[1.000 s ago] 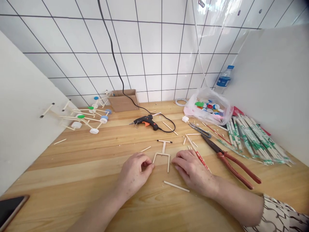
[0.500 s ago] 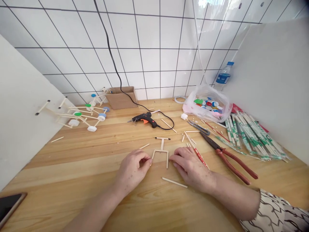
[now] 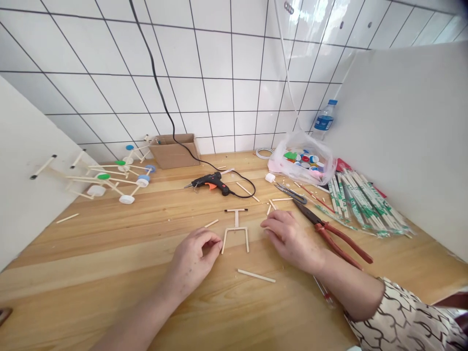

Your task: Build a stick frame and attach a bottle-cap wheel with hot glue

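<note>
A small frame of pale wooden sticks (image 3: 237, 228) lies flat on the table, with two legs toward me and a black-tipped crosspiece at its far end. The fingertips of my left hand (image 3: 195, 253) are pinched at the end of its left leg. To the right of the frame, apart from it, my right hand (image 3: 290, 239) has its fingers curled over loose sticks; what they hold, if anything, is hidden. A blurred red-marked stick (image 3: 323, 292) shows below my right wrist. One loose stick (image 3: 256, 276) lies in front of the frame.
Behind the frame lies a black glue gun (image 3: 212, 183) with its cord. Pliers (image 3: 332, 234), snips (image 3: 292, 194), wrapped chopsticks (image 3: 369, 202) and a bag of bottle caps (image 3: 303, 161) are at right. Stick models with cap wheels (image 3: 113, 178) and a cardboard box (image 3: 175, 153) stand at left.
The view has swung right. My right hand has shifted right, away from the frame, and the red-marked stick has moved toward me under my wrist. My left hand stays at the left leg.
</note>
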Demonstrator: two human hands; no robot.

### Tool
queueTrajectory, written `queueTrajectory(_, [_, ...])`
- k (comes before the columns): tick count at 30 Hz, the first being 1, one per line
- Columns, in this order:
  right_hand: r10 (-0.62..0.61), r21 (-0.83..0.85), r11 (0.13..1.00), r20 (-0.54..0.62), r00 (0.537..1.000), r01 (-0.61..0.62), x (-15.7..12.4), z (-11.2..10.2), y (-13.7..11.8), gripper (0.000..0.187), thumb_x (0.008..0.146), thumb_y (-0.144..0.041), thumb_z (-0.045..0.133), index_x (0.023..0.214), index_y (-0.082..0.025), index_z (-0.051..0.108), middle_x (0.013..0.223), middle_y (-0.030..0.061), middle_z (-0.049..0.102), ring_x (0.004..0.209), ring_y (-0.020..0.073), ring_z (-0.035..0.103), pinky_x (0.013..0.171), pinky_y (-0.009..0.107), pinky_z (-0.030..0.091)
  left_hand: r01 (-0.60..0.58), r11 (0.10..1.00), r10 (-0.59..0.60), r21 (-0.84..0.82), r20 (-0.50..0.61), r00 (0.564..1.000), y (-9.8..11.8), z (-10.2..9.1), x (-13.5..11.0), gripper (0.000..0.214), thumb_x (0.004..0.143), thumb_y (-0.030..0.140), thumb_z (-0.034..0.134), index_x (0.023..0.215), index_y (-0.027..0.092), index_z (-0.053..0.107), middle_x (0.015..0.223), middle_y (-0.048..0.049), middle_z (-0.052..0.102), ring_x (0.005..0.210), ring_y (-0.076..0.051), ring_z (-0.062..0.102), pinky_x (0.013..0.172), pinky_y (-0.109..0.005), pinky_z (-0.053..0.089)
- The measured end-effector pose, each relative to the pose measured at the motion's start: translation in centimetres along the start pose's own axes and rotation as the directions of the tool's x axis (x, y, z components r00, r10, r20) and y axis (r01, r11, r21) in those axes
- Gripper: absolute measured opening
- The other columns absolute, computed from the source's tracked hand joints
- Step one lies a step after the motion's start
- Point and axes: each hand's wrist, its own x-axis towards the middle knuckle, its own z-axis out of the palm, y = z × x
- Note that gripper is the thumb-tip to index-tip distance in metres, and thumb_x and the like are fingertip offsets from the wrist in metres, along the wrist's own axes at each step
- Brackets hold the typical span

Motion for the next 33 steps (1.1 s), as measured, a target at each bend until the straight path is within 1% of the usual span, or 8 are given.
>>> queueTrajectory(2, [0.054,0.009,0.999,-0.067,0.996,-0.053,0.2,-0.6,1.1,0.019,0.083,-0.009,0.045,0.084,-0.018,0.062,0.087,0.0074,0.061,0.084,0.0194,0.057,0.076,0.034,0.041,-0.006,1.000,0.006,0.003,-0.015,1.000,0.0,0.1,0.0,0.017,0.078,0.024,0.048,0.067,0.019,0.061,0.071,-0.0021,0.063,0.072,-0.018,0.058,0.069,-0.029,0.044])
queueTrajectory(4, [0.120,0.028,0.993,-0.105,0.987,-0.118,0.3,-0.9,2.2,0.017,0.082,-0.010,0.047,0.083,-0.019,0.062,0.084,0.0059,0.062,0.082,0.0190,0.058,0.075,0.033,0.042,-0.015,1.000,0.015,0.001,-0.029,0.999,0.0,0.1,0.1,0.017,0.078,0.024,0.048,0.067,0.020,0.060,0.070,-0.0020,0.063,0.071,-0.018,0.058,0.069,-0.029,0.045])
queueTrajectory(7, [0.216,0.052,0.976,-0.108,0.970,-0.211,0.4,-0.9,3.5,0.014,0.080,-0.011,0.050,0.082,-0.018,0.062,0.082,0.0052,0.062,0.080,0.0188,0.058,0.074,0.032,0.043,-0.032,0.999,0.032,0.001,-0.042,0.999,0.1,0.2,0.0,0.017,0.078,0.024,0.047,0.066,0.020,0.059,0.070,-0.0019,0.063,0.071,-0.018,0.058,0.070,-0.029,0.045])
queueTrajectory(9, [0.247,0.062,0.968,-0.103,0.964,-0.241,0.4,-0.7,3.8,0.014,0.079,-0.011,0.051,0.082,-0.018,0.063,0.083,0.0054,0.062,0.080,0.0187,0.059,0.073,0.032,0.044,-0.043,0.999,0.043,0.001,-0.044,0.998,0.2,0.1,0.0,0.018,0.077,0.024,0.047,0.065,0.020,0.059,0.069,-0.0019,0.063,0.071,-0.017,0.058,0.069,-0.029,0.045])
queueTrajectory(15, [0.258,0.067,0.965,-0.094,0.961,-0.253,0.2,0.0,3.6,0.015,0.078,-0.009,0.051,0.079,-0.018,0.064,0.081,0.0044,0.063,0.080,0.0178,0.059,0.074,0.031,0.043,-0.059,0.998,0.059,-0.005,-0.055,0.997,0.5,0.3,-0.3,0.016,0.075,0.024,0.049,0.065,0.021,0.060,0.070,-0.0019,0.064,0.070,-0.018,0.058,0.067,-0.029,0.046])
queueTrajectory(24, [0.240,0.086,0.968,-0.054,0.969,-0.235,0.1,0.6,3.6,0.018,0.076,-0.005,0.051,0.078,-0.018,0.064,0.078,0.0029,0.063,0.076,0.0159,0.057,0.073,0.029,0.043,-0.111,0.992,0.106,-0.058,-0.087,0.991,0.3,0.8,-0.6,0.015,0.078,0.027,0.049,0.071,0.019,0.060,0.073,-0.0031,0.064,0.073,-0.018,0.059,0.069,-0.029,0.047])
queueTrajectory(28, [0.244,0.105,0.966,-0.062,0.968,-0.237,0.2,0.6,3.5,0.018,0.076,-0.005,0.051,0.077,-0.017,0.065,0.076,0.0033,0.063,0.074,0.0161,0.057,0.071,0.029,0.043,-0.087,0.990,0.073,-0.114,-0.118,0.990,0.9,0.5,-0.6,0.016,0.076,0.029,0.050,0.071,0.020,0.061,0.074,-0.0032,0.065,0.072,-0.018,0.060,0.070,-0.030,0.048])
queueTrajectory(33, [0.260,0.154,0.957,-0.077,0.963,-0.246,0.5,0.5,3.3,0.019,0.075,-0.005,0.051,0.076,-0.018,0.065,0.078,0.0039,0.063,0.077,0.0173,0.058,0.074,0.030,0.044,0.006,0.979,-0.032,-0.203,-0.126,0.992,1.7,0.1,-0.3,0.018,0.075,0.032,0.051,0.068,0.020,0.062,0.069,-0.0016,0.066,0.067,-0.018,0.060,0.067,-0.028,0.047])
